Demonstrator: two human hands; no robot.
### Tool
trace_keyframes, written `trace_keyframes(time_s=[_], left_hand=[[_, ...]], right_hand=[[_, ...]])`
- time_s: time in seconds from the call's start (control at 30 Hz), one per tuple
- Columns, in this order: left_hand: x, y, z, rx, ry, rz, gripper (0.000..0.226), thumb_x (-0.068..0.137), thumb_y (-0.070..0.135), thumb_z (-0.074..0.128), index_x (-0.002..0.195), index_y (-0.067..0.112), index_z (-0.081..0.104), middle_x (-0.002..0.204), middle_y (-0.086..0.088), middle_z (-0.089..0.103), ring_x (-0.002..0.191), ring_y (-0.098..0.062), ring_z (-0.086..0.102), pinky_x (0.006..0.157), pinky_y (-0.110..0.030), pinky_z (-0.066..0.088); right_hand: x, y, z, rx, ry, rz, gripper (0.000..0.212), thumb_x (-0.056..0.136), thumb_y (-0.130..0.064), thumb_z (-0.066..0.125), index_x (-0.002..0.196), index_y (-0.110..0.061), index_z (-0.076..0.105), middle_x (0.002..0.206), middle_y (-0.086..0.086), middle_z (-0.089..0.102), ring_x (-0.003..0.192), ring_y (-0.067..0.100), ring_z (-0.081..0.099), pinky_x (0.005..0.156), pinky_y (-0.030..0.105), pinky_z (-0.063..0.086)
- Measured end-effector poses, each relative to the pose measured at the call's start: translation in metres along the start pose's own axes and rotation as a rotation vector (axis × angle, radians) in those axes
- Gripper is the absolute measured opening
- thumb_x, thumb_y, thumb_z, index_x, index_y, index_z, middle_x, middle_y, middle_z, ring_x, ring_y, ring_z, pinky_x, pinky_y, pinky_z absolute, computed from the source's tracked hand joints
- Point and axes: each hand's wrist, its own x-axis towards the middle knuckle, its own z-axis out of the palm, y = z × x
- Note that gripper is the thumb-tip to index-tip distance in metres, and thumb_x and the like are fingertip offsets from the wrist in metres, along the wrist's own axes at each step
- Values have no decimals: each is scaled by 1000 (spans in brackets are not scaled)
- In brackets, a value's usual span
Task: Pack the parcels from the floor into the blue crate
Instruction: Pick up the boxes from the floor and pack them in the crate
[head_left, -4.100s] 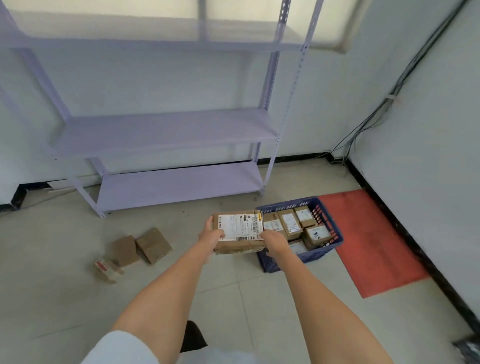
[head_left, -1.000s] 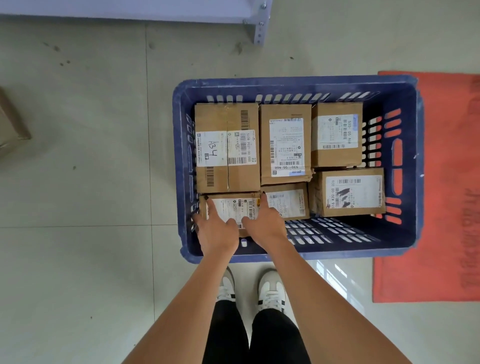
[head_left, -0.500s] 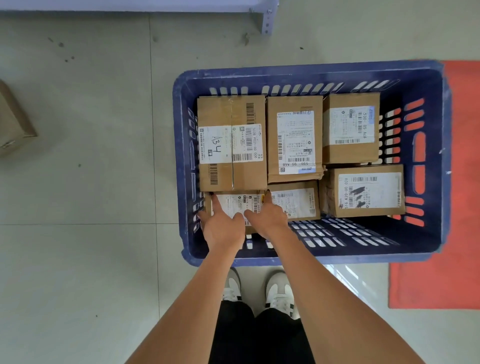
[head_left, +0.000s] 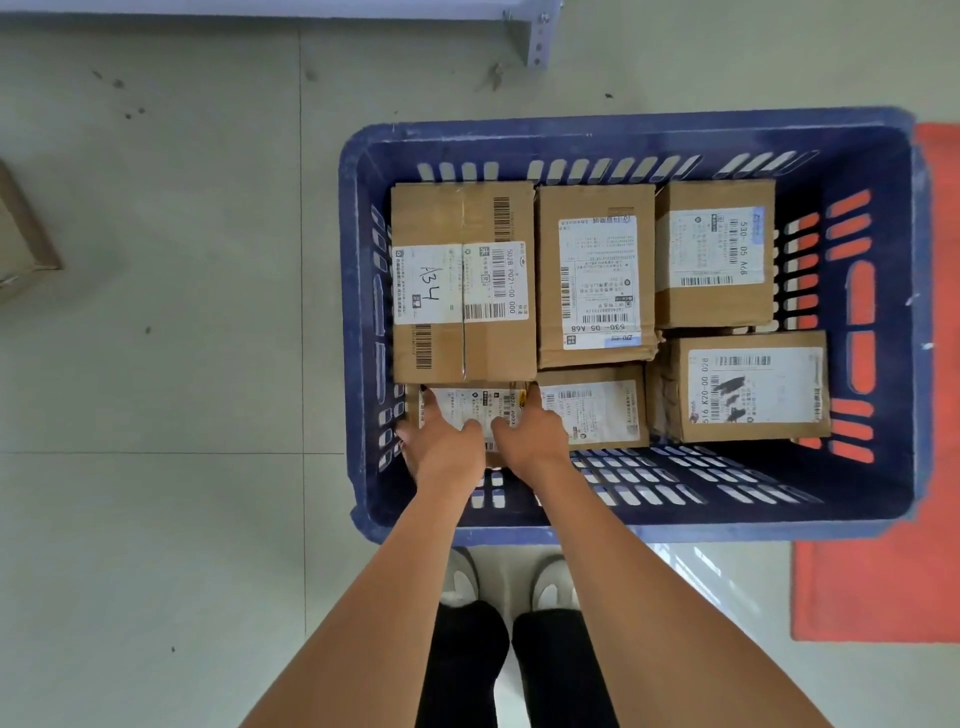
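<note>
Placing step: both hands, left (head_left: 441, 447) and right (head_left: 530, 434), are gripping a labelled parcel (head_left: 475, 410) by its sides, seating it in the blue crate (head_left: 623, 530), near-left corner. Next, probably: letting go, then fetching the floor parcel (head_left: 23, 244).

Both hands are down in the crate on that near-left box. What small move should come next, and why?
Probably let go and lift both hands out. The box under the left hand and right hand already sits low in the blue crate, against its neighbours, and another parcel waits on the floor.
</note>
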Motion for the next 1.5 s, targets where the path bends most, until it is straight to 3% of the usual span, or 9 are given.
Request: trace_keyframes(time_s=[0.13, 0.37, 0.57, 0.9, 1.03, 1.13, 1.27, 1.4, 1.5], left_hand=[[-6, -1, 2, -59, 28, 19, 58, 92, 21, 47, 146, 26, 24, 140, -17, 29, 118, -33, 47, 97, -39, 45], [-9, -10, -5, -209, 113, 34, 41, 91, 11, 41, 130, 21, 49, 127, -12, 58, 110, -30, 59, 91, -39, 53], [-3, -6, -14, -259, -1, -70, 49, 90, 10, 41, 136, 27, 44, 129, -12, 55, 111, -30, 57, 91, -38, 51], [14, -1, -10, -256, -63, -110, 52, 95, 19, 41, 143, 35, 32, 136, -13, 48, 116, -29, 52, 80, -29, 43], [10, 1, -13, -242, -119, -109, 56, 95, 21, 41, 145, 37, 24, 140, -11, 44, 100, -24, 53, 64, -20, 40], [-2, 0, -17, -260, -186, -95, 54, 96, 18, 40, 146, 31, 25, 145, -7, 41, 117, -26, 50, 78, -23, 36], [-37, -6, -36, -283, -184, 22, 46, 95, 14, 37, 139, 26, 39, 135, -6, 52, 106, -23, 52, 75, -24, 39], [-104, -6, -74, -284, -179, 83, 46, 95, 11, 38, 139, 21, 40, 130, -11, 55, 82, -13, 49, 61, -16, 42], [-178, -8, -116, -285, -179, 61, 52, 93, 8, 37, 143, 21, 35, 130, -13, 56, 83, -17, 54, 58, -13, 39]], right_hand=[[-9, 2, -4, -142, 105, 8, 58, 92, -24, 50, 144, -10, 28, 136, 17, 39, 112, 34, 54, 75, 34, 44], [-35, -9, -7, 92, 190, 9, 27, 82, -10, 54, 107, -4, 59, 102, 15, 65, 81, 25, 57, 64, 26, 43], [-39, -22, 0, 157, 100, -6, 42, 83, -12, 57, 124, -4, 53, 110, 17, 63, 97, 30, 62, 69, 28, 45], [-10, -21, 4, 169, -14, 11, 32, 82, -18, 56, 113, -8, 57, 109, 13, 64, 100, 29, 60, 71, 27, 43], [-15, -15, -12, 232, -135, -6, 39, 87, -15, 53, 126, -12, 50, 122, 10, 60, 101, 24, 55, 80, 27, 41], [-27, -11, -23, 292, -192, 12, 55, 89, -15, 51, 142, -16, 35, 135, 7, 50, 120, 26, 49, 90, 28, 38], [-64, -11, -37, 361, -144, 30, 62, 87, -15, 54, 146, -19, 32, 138, 3, 49, 120, 22, 50, 93, 28, 39], [-144, -16, -68, 453, -118, 19, 49, 90, -9, 53, 138, -16, 41, 102, -2, 56, 90, 15, 50, 81, 26, 38], [-220, -17, -88, 537, -102, 41, 63, 90, -8, 55, 146, -19, 30, 134, 4, 52, 106, 21, 55, 86, 31, 43]])
